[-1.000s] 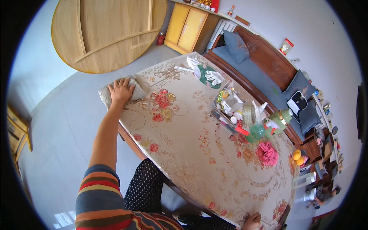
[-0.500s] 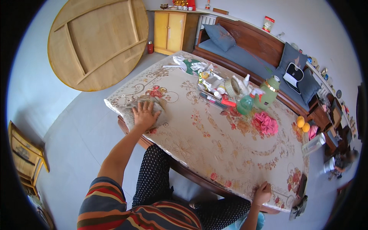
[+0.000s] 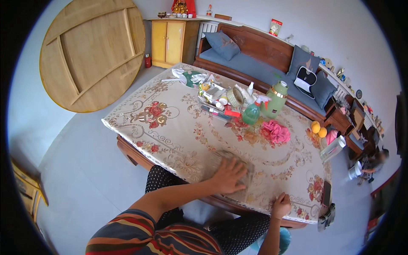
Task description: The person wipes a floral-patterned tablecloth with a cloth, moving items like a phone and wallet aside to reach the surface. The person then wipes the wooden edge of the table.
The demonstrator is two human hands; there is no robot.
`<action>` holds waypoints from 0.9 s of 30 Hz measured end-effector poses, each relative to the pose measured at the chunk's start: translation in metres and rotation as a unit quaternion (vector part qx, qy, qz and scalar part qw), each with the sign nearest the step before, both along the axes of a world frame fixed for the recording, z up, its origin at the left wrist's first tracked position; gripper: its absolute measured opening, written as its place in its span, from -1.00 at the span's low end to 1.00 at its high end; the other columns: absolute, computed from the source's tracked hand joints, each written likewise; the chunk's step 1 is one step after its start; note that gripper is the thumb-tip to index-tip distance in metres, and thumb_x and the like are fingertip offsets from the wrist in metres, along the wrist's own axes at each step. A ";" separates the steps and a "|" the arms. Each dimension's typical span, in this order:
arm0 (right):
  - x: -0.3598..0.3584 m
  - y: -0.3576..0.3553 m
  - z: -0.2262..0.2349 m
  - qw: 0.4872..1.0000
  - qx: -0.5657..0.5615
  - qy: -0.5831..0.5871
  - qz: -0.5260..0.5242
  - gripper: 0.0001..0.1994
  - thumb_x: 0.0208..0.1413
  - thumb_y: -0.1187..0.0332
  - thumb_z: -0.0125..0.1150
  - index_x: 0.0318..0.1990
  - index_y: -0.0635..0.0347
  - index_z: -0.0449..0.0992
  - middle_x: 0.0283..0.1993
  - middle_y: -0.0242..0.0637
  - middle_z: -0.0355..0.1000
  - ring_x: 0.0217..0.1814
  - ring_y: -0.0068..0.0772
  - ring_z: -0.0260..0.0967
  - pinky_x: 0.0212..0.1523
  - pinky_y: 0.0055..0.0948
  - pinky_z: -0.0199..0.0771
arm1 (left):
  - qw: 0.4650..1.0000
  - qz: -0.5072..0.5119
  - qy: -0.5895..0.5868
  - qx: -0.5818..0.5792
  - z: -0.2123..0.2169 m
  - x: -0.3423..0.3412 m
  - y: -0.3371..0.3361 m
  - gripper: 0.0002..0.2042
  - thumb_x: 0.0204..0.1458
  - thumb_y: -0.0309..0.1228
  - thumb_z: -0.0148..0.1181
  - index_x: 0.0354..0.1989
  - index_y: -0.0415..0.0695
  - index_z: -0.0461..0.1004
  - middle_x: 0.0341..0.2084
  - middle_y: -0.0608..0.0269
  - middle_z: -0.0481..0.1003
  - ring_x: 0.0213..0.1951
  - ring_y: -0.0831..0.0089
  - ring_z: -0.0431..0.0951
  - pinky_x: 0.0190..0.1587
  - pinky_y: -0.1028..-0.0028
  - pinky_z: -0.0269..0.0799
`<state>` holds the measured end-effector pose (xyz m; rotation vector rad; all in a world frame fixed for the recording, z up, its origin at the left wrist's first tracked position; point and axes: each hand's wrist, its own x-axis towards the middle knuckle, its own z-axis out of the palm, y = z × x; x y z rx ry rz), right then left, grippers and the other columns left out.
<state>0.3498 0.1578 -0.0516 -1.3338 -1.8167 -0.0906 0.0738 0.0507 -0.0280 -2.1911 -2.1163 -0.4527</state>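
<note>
My left hand [image 3: 230, 175] lies flat with fingers spread on a grey-brown cloth [image 3: 247, 183], pressing it on the table near the front edge. The cloth is partly hidden beneath the hand and smeared by motion. Under it is a cream tablecloth [image 3: 187, 140] with red flowers and a scroll pattern, covering the whole table. At the table's near right edge, my right hand [image 3: 281, 205] rests as a fist, and nothing shows in it.
Farther back stand a basket of small items [image 3: 214, 108], a green spray bottle [image 3: 251, 114] and a green thermos [image 3: 277, 100]. A crumpled pink cloth [image 3: 276, 131], orange fruits [image 3: 318, 129] and a clear container [image 3: 332, 148] lie rightward. A dark phone-like object [image 3: 326, 194] sits at the right edge.
My left hand and the cloth have swept from the table's left end rightward and nearer to me. The right hand stays at the near edge, and the view has shifted a little.
</note>
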 end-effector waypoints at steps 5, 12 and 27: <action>0.006 -0.003 0.002 1.000 -0.012 0.003 -0.012 -0.67 0.18 0.32 0.04 -0.62 0.27 0.32 -0.64 -0.03 0.28 -0.65 0.06 0.20 -0.59 -0.08 0.16 | 0.996 -0.087 -0.026 -0.017 0.007 -0.020 0.024 -0.36 0.11 0.14 -0.12 0.29 0.04 0.18 0.28 0.15 0.15 0.35 0.03 -0.03 0.27 -0.21 -0.19; 0.000 -0.001 -0.001 0.999 0.010 -0.040 -0.030 -0.66 0.16 0.35 0.06 -0.66 0.25 0.30 -0.69 -0.08 0.27 -0.68 0.00 0.21 -0.63 -0.12 0.16 | 0.993 0.075 0.008 0.096 -0.007 -0.162 0.040 -0.47 0.10 0.03 -0.07 0.20 0.05 0.27 0.18 0.20 0.30 0.28 0.13 0.14 0.22 -0.19 -0.05; 0.001 -0.001 0.001 0.996 -0.012 -0.078 -0.048 -0.65 0.17 0.34 0.03 -0.66 0.27 0.29 -0.69 -0.03 0.24 -0.71 0.00 0.16 -0.64 -0.10 0.09 | 0.850 0.520 -0.029 -0.082 0.018 -0.428 -0.084 -0.43 0.21 0.10 -0.35 0.37 0.21 0.00 0.36 0.41 0.03 0.40 0.26 -0.14 0.36 -0.05 -0.37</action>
